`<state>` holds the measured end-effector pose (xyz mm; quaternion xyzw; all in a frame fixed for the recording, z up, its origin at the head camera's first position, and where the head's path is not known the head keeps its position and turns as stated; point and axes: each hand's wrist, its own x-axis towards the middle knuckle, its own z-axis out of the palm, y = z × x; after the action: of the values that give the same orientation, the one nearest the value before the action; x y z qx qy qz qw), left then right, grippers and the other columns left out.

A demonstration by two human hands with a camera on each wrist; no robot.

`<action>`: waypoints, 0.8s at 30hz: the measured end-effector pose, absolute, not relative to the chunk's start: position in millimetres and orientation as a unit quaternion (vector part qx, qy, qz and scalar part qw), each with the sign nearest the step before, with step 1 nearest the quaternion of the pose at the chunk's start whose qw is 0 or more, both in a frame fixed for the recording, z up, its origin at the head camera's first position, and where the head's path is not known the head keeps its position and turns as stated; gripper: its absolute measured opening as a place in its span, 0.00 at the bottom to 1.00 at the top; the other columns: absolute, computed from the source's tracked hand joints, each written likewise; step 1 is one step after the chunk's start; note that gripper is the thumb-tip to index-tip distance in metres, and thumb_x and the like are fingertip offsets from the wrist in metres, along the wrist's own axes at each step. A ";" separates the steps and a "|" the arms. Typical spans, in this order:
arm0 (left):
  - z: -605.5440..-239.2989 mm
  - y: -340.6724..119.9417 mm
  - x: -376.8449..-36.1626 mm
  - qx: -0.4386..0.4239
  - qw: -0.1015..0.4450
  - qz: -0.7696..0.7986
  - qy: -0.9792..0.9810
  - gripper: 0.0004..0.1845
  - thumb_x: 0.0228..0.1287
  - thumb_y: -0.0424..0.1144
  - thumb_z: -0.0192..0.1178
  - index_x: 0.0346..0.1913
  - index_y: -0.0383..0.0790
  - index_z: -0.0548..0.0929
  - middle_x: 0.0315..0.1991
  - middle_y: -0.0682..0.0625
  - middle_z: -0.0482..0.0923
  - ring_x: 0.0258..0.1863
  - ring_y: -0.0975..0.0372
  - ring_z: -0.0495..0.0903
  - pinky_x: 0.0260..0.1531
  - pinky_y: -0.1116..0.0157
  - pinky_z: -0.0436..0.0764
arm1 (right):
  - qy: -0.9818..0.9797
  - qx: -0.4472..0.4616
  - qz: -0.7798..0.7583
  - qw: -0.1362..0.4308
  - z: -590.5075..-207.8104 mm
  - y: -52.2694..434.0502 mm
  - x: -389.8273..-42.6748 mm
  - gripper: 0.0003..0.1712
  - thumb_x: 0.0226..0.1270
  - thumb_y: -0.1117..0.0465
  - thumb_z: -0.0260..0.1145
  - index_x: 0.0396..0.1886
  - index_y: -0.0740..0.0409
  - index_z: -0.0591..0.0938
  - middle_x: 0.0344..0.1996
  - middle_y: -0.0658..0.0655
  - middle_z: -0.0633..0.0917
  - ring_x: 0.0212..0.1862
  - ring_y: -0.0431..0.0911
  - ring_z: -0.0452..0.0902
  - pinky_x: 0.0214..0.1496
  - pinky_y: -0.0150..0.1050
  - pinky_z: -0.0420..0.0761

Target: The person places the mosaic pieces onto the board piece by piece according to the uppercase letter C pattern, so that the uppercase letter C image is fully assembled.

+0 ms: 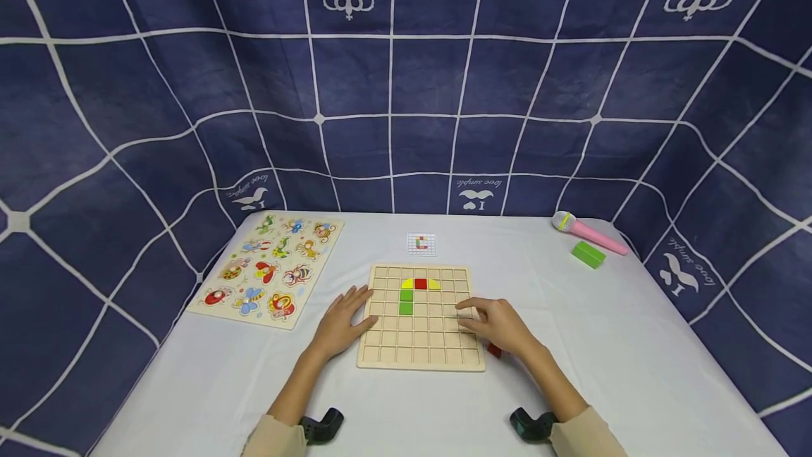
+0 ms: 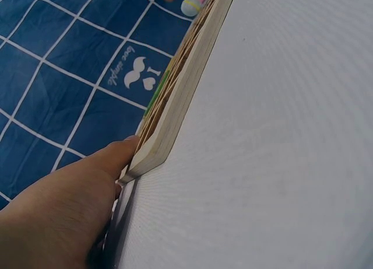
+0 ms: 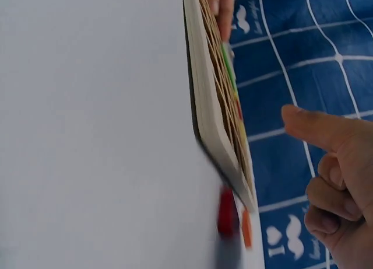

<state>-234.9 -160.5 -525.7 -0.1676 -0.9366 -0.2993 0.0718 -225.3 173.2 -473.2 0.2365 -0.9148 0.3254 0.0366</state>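
**Hands at wooden grid board**

Left hand (image 1: 339,323): fingers spread flat, resting against the left edge of the grid board (image 1: 420,344), which lies on the table (image 1: 603,344) between both hands. Right hand (image 1: 501,324): over the board's right side, forefinger out, other fingers curled, holding nothing visible. Red block (image 1: 493,351): just beside the right hand. Green tiles (image 1: 406,301): on the board, ahead of the hands.
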 end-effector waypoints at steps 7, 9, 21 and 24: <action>-525.2 -159.6 -234.5 -0.160 0.066 -0.299 -0.938 0.33 0.60 0.53 0.58 0.66 0.42 0.67 0.67 0.47 0.61 0.69 0.52 0.52 0.68 0.54 0.46 | -0.921 0.194 0.336 0.028 -469.5 237.1 -195.2 0.16 0.53 0.51 0.71 0.42 0.48 0.85 0.08 0.41 0.63 0.12 0.32 0.54 0.12 0.27 0.58; -524.2 -159.1 -234.4 -0.159 0.065 -0.299 -0.938 0.33 0.60 0.53 0.58 0.66 0.42 0.67 0.67 0.46 0.61 0.69 0.52 0.52 0.68 0.54 0.46 | -0.924 0.191 0.331 0.012 -471.7 252.1 -187.1 0.16 0.53 0.50 0.71 0.42 0.48 0.84 0.08 0.41 0.64 0.12 0.32 0.55 0.13 0.27 0.60; -524.5 -160.5 -237.2 -0.155 0.048 -0.301 -0.940 0.33 0.61 0.55 0.57 0.66 0.43 0.66 0.68 0.47 0.59 0.69 0.53 0.50 0.68 0.54 0.45 | -0.924 0.225 0.309 0.005 -490.2 298.7 -168.0 0.13 0.53 0.53 0.72 0.39 0.46 0.85 0.11 0.37 0.59 0.16 0.29 0.51 0.16 0.23 0.57; -524.5 -159.8 -236.7 -0.155 0.051 -0.302 -0.939 0.33 0.61 0.54 0.57 0.66 0.43 0.66 0.68 0.47 0.60 0.69 0.53 0.50 0.68 0.54 0.45 | -0.929 0.200 0.313 0.004 -492.8 298.2 -171.6 0.12 0.53 0.53 0.72 0.39 0.46 0.85 0.10 0.38 0.60 0.15 0.30 0.51 0.16 0.24 0.56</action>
<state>-236.7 -159.8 -524.5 -0.1549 -0.9393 -0.3018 0.0506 -171.6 298.2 -492.8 0.1995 -0.9286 0.3128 0.0038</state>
